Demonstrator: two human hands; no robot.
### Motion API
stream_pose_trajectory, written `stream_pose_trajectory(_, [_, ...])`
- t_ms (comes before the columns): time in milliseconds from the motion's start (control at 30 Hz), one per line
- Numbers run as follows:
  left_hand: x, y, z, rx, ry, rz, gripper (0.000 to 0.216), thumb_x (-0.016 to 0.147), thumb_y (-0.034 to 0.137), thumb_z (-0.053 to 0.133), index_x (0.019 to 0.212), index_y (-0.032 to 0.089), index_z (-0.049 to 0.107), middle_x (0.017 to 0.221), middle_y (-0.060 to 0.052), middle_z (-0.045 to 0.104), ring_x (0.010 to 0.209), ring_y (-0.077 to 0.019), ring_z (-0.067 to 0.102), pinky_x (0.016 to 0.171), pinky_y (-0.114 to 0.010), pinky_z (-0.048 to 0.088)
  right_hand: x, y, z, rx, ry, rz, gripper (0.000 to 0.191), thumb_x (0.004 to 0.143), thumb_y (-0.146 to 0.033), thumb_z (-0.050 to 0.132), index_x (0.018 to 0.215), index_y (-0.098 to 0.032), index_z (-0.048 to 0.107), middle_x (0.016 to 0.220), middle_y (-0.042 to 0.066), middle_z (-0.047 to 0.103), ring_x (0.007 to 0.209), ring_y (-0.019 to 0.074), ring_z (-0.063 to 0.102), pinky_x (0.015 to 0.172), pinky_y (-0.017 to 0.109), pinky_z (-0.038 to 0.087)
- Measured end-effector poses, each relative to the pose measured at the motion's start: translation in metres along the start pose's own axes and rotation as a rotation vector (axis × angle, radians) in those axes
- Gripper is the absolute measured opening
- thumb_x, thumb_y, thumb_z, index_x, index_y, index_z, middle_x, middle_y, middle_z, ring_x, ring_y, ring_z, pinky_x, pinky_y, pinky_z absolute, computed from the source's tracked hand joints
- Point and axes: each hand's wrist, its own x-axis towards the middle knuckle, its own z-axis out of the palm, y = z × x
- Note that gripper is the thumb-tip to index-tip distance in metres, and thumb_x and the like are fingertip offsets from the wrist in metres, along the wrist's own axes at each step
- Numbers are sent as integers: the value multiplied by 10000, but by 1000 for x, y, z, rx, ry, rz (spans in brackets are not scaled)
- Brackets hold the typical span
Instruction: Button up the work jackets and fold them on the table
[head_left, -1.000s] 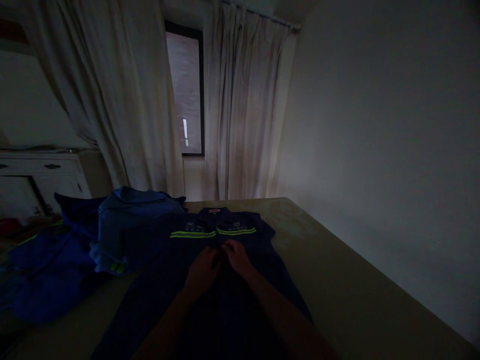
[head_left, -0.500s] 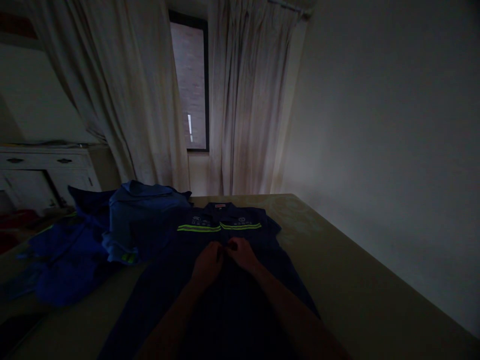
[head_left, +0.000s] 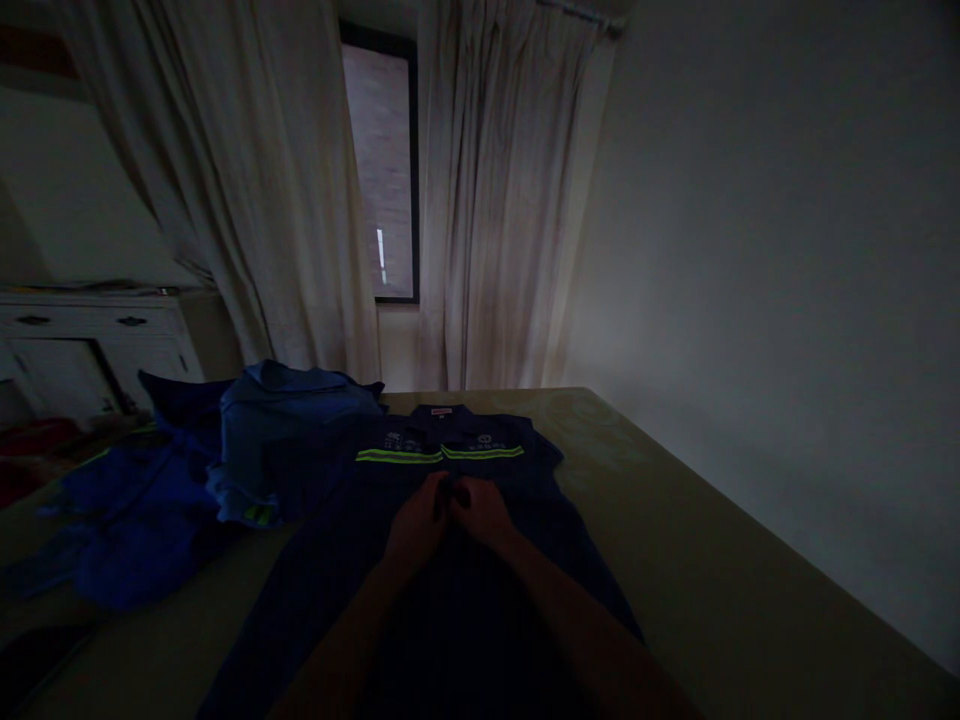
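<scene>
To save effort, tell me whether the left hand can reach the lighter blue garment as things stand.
Probably yes: the lighter blue garment lies left of and beyond the left hand, with only the dark blue garment seen between. The hand is on that garment and might first have to leave it.

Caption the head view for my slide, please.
Left hand and right hand nearly meet at a dark blue garment's front, below its yellow-green stripes, other clothes alongside.
</scene>
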Motion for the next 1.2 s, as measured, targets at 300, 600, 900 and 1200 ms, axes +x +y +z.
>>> stream_pose_trajectory(300, [-1, 7, -3, 124, -32, -7, 264, 970, 164, 490, 1182, 232, 634, 1185, -66, 705, 1108, -199, 656, 957, -303, 469, 1, 3, 0, 44, -41, -27, 208, 922, -340, 623, 951, -205, 779, 901, 42, 790, 819, 199, 708, 685, 247, 445])
stream_pose_trajectory(600, [-4, 11, -2, 254, 9, -65, 227, 949, 152, 495, 1037, 218, 694, 1106, -74, 704, 1090, -224, 635, 961, -329, 427, 4, 4, 2, 25, -35, -27, 155, 909, -264, 632, 932, -210, 775, 922, 45, 797, 845, 198, 719, 723, 249, 453])
stream_pose_trajectory(900, [-2, 11, -7, 268, 19, -92, 214, 1006, 250, 475, 1016, 234, 688, 1076, -55, 731, 1090, -235, 641, 914, -337, 410, 4, 7, 2, 71, -61, -37, 161, 862, -275, 686, 978, -208, 775, 933, 42, 798, 863, 207, 727, 732, 250, 483])
stream_pose_trajectory(1200, [-1, 6, -5, 216, 23, -98, 134, 951, 215, 562, 1020, 236, 675, 1032, -23, 731, 1045, -214, 647, 887, -332, 385, 10, 16, -2, 151, -115, -68, 124, 810, -206, 740, 930, -202, 772, 878, 22, 781, 821, 187, 711, 703, 239, 467])
